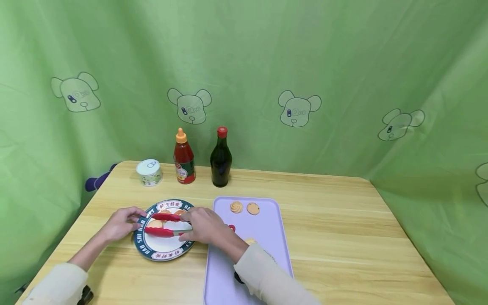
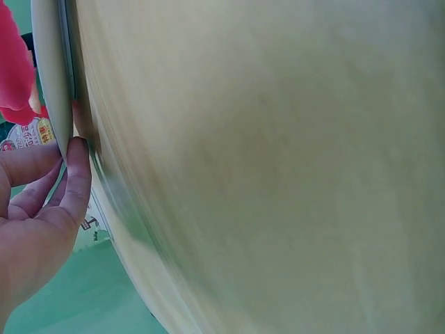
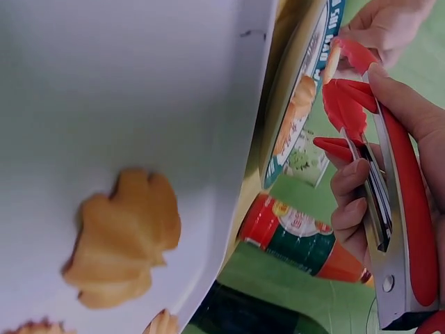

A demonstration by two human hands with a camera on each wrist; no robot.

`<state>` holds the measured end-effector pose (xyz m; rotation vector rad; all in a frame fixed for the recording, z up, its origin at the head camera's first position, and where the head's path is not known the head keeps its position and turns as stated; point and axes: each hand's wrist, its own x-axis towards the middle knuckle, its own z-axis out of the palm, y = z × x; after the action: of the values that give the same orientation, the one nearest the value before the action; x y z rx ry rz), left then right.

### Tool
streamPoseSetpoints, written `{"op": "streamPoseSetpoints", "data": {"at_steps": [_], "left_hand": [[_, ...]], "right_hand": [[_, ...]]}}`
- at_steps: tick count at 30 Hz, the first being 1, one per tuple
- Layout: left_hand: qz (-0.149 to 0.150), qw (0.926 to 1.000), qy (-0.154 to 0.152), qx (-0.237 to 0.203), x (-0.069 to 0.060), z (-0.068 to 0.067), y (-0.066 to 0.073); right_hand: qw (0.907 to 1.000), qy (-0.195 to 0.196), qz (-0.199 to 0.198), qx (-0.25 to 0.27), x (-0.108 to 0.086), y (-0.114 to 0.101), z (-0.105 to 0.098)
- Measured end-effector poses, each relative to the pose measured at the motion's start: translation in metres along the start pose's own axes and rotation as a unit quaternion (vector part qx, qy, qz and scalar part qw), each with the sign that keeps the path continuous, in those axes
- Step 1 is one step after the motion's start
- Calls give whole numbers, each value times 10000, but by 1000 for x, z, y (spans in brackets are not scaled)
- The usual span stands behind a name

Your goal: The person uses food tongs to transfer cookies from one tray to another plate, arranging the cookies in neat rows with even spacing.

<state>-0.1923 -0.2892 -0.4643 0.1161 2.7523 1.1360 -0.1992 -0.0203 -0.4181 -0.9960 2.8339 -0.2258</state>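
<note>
My right hand (image 1: 203, 225) grips red-and-metal tongs (image 3: 410, 202), whose red tips (image 1: 159, 232) lie over the plate around a round cookie (image 1: 155, 224). In the right wrist view, that cookie (image 3: 332, 62) shows between the tips. My left hand (image 1: 119, 224) pinches the left rim of the blue-and-white plate (image 1: 164, 256), thumb above and fingers below, as the left wrist view shows of the hand (image 2: 42, 223). More cookies (image 3: 299, 104) lie on the plate's far side.
Right of the plate, a lilac tray (image 1: 267, 228) holds several cookies (image 1: 236, 207), partly hidden by my right arm. Behind stand a white can (image 1: 149, 173), a red sauce bottle (image 1: 184, 163) and a dark bottle (image 1: 220, 163). A green curtain surrounds the table.
</note>
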Motion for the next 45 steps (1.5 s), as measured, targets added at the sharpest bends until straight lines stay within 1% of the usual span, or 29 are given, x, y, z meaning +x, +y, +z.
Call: {"op": "streamPoseSetpoints", "data": {"at_steps": [7, 12, 16, 20, 24, 27, 30, 34, 37, 41, 45], "left_hand": [[-75, 9999, -23, -64, 1, -1, 1], [-133, 9999, -51, -84, 0, -1, 2], [-162, 9998, -47, -65, 0, -1, 3], [-174, 9998, -46, -74, 0, -1, 3], [-102, 9999, -27, -103, -1, 0, 2], [-51, 9999, -11, -135, -1, -1, 2], [-30, 9998, -14, -177, -1, -1, 1], [-29, 9998, -23, -196, 0, -1, 0], [-82, 9998, -15, -198, 0, 0, 0], [-95, 9998, -12, -177, 1, 0, 0], [-84, 9999, -5, -128, 0, 0, 1]], "right_hand": [[9999, -115, 19, -97, 4, -7, 6], [9996, -193, 155, -128, 4, -9, 8], [9994, -229, 182, -192, 6, -11, 9], [9995, -206, 133, -185, 5, -10, 9], [10000, -80, 52, -12, -2, -4, 5], [9998, 65, 68, 158, -11, 6, -2], [9989, 236, 92, 404, -23, 20, -8], [9966, 391, 270, 674, -40, 43, -15], [9938, 470, 502, 875, -53, 60, -19], [9897, 736, 644, 1044, -70, 86, -21], [9875, 1019, 727, 961, -83, 110, -21]]}}
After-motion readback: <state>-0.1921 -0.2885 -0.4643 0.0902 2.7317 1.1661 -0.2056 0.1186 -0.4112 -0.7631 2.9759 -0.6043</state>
